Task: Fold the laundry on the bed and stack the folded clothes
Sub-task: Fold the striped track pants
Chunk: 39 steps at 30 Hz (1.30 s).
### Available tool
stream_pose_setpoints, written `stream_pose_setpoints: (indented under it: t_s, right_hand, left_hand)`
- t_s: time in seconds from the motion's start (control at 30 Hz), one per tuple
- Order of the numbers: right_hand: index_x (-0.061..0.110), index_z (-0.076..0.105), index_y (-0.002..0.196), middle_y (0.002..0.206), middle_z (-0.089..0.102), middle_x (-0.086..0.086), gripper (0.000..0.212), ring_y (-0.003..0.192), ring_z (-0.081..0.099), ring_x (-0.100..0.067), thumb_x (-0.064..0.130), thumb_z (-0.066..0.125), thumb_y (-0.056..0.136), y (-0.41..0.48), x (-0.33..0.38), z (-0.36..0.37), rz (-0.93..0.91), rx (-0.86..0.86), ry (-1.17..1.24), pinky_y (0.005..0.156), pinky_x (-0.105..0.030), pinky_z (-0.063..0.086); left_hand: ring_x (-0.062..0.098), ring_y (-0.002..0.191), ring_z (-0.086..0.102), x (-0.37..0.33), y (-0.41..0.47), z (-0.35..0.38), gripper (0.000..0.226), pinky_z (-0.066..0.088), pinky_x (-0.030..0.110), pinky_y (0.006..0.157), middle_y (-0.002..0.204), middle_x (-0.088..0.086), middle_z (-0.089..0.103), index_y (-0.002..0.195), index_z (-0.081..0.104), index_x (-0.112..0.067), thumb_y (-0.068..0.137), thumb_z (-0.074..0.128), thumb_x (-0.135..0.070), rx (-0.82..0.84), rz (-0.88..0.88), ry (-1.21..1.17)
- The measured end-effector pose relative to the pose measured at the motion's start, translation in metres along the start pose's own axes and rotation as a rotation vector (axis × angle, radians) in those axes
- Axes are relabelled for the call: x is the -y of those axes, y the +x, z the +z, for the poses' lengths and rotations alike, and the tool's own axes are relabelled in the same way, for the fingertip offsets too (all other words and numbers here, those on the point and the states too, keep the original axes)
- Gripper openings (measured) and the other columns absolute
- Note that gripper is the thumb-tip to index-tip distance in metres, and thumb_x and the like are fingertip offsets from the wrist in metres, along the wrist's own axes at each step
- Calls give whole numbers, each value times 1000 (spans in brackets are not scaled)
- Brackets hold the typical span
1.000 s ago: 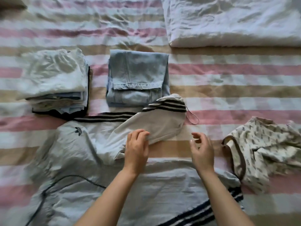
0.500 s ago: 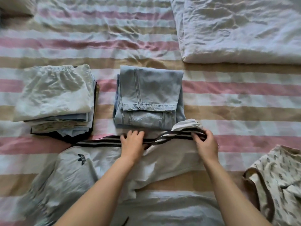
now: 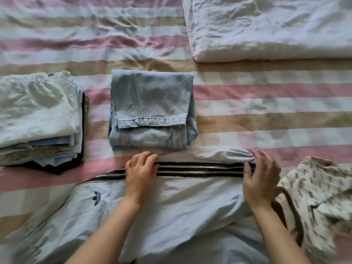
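Moved: sleeve [image 3: 219,155] of the track jacket [image 3: 181,202], bunched half a second ago, now lies stretched straight just in front of the folded jeans [image 3: 152,111].
Left hand [image 3: 142,174] grip: fingers near straight, pressing the stripes [image 3: 200,169] flat; nothing held.
Right hand [image 3: 261,180] grip: fingers spread on the cuff end [image 3: 249,158], holding nothing, probably squaring the fold.
Stack [image 3: 38,115]: left of the jeans.
Patterned top [image 3: 314,197]: right of the jeans, unfolded.

White, crumpled fabric quilt [image 3: 266,29] and a wrinkled sheet [image 3: 95,40] striped pink, tan and white.
The quilt lies folded well beyond the right hand [image 3: 260,180]; the sheet spreads beyond the left hand [image 3: 141,174] and out to both sides.
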State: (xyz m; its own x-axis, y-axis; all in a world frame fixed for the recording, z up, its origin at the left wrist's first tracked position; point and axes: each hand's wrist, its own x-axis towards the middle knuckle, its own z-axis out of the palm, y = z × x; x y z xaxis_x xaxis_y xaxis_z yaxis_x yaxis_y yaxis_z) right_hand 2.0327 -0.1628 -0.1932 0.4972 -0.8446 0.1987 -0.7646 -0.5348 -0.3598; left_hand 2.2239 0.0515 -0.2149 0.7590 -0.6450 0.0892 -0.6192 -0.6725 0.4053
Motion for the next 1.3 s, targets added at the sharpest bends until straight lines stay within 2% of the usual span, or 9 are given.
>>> stream_pose_setpoints:
  t_s: [0.1,0.33,0.5,0.6,0.8,0.9,1.07,1.2,1.3]
  right_hand:
    - [4,63,113,117,61,-17,38,110,54,-38,22,39,90,10,13,7,-148,93,-10,93,-47,38]
    - [18,66,104,106,62,-9,26,104,49,-31,32,66,82,60,8,25,-129,527,-294,90,-41,29]
    - [4,67,87,89,62,-22,14,85,54,-40,10,71,75,61,-2,23,-188,348,-221,81,-46,37]
    - [1,66,92,95,59,-27,15,89,52,-44,5,66,77,69,-4,27,-125,264,-259,84,-50,37]
    - [-1,64,101,107,54,-31,22,100,46,-47,7,61,81,71,2,41,-26,262,-305,92,-53,33]
    - [3,59,113,117,50,-30,31,109,42,-46,9,59,82,57,20,36,24,199,-188,97,-51,30]
    - [0,64,104,105,59,-20,28,100,53,-41,10,54,80,-10,121,17,-441,212,191,91,-34,30]
    - [6,69,85,85,64,-10,12,80,59,-31,1,61,77,-85,227,13,-731,487,429,72,-35,46]
    - [8,70,85,83,66,-9,10,79,60,-31,10,60,84,-141,287,24,-816,720,444,63,-36,49]
  left_hand:
    - [34,96,58,39,-15,-23,48,41,46,85,102,16,66,102,68,-5,81,34,-32,59,-165,68]
    - [37,94,56,134,-37,-76,37,35,48,83,94,19,62,83,63,-7,77,44,-39,285,-305,274]
    - [43,56,60,142,-38,-83,61,46,43,52,70,26,61,78,52,-4,93,24,-56,144,-209,159]
    - [41,44,56,141,-3,-82,45,41,38,37,67,25,59,81,36,-14,90,24,-56,62,-53,252]
    - [36,61,60,155,28,-60,43,44,41,44,79,21,56,80,58,-2,89,37,-38,125,7,349]
    - [39,71,61,154,20,-61,19,45,42,51,86,20,57,91,62,-4,87,60,-22,143,-82,305]
    - [36,76,60,156,-33,-101,25,52,41,62,89,18,63,102,66,-3,82,55,-13,-56,-14,116]
    - [34,84,59,186,-113,-142,16,44,35,76,92,17,61,97,64,0,83,57,3,-173,-434,-87]
    - [34,92,59,204,-171,-154,16,43,35,82,99,20,61,100,63,3,85,57,4,-101,-741,-226]
